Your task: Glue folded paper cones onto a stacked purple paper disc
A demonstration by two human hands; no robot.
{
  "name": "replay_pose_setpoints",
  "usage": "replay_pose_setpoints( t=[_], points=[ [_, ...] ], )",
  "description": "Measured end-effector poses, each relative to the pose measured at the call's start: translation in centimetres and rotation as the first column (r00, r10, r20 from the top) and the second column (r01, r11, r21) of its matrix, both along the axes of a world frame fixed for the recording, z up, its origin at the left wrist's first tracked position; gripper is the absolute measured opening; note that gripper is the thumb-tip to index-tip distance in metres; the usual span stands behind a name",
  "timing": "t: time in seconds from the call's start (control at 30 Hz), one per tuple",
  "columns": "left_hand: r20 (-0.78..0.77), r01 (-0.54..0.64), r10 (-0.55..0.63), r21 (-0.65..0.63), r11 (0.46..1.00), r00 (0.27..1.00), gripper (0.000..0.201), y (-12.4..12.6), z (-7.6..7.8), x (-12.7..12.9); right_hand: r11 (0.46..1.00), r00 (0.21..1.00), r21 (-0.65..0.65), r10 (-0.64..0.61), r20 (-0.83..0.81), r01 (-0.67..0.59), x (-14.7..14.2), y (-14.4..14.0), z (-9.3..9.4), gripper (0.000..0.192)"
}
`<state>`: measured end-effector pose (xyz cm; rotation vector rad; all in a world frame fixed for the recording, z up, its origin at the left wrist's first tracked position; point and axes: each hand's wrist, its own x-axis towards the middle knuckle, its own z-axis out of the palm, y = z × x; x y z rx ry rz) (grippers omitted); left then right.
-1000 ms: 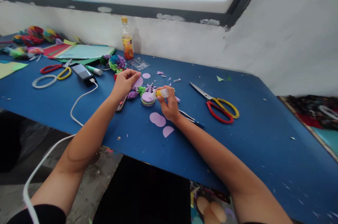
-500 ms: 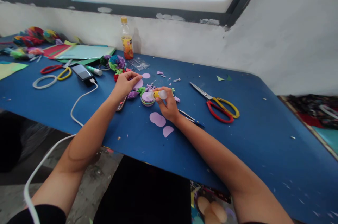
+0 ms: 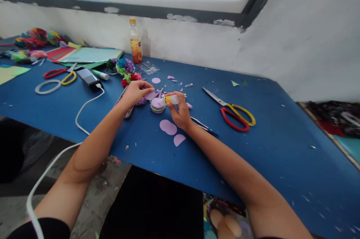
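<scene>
Left hand (image 3: 137,92) has shifted in from the far disc, now pinching a purple piece (image 3: 150,95) beside the stack (image 3: 158,105). Right hand (image 3: 179,112) still grips glue (image 3: 171,99), tip on stack.

left hand (image 3: 137,93) pinching, right hand (image 3: 180,112) gripping

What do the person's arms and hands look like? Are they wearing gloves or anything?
No gloves. Both the left hand and the right hand are bare, with no rings, watch or bracelets that I can see. The forearms are bare too, all the way up. Only near the bottom edge of the picture does clothing begin: a black sleeve on the left arm. The right arm's sleeve barely shows.
</scene>
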<state>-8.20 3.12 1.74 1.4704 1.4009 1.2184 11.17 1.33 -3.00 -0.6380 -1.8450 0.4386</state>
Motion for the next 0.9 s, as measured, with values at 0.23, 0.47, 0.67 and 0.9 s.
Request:
replay_pose_setpoints(
  t=[0.23,0.47,0.67,0.9],
  points=[
    [-0.09,0.005,-0.009,-0.044,0.999,0.996,0.014,-0.1,-0.4,1.0,1.0,1.0,-0.024,-0.019,0.001,0.019,-0.1,-0.1,0.1,0.024],
    [-0.135,0.002,-0.011,-0.063,0.998,0.991,0.009,0.2,-1.2,1.3,1.0,1.0,-0.012,-0.02,-0.006,0.02,-0.1,-0.2,0.3,0.02],
    [-0.071,0.034,-0.045,-0.149,0.988,0.996,0.017,0.3,-0.4,-0.3,1.0,1.0,-0.012,-0.024,-0.002,0.024,0.1,-0.1,0.2,0.021],
    [0.08,0.151,-0.136,-0.219,0.964,0.987,0.01,0.0,0.3,-0.5,0.999,1.0,-0.036,-0.027,0.009,0.027,0.3,0.0,0.1,0.022]
  ],
)
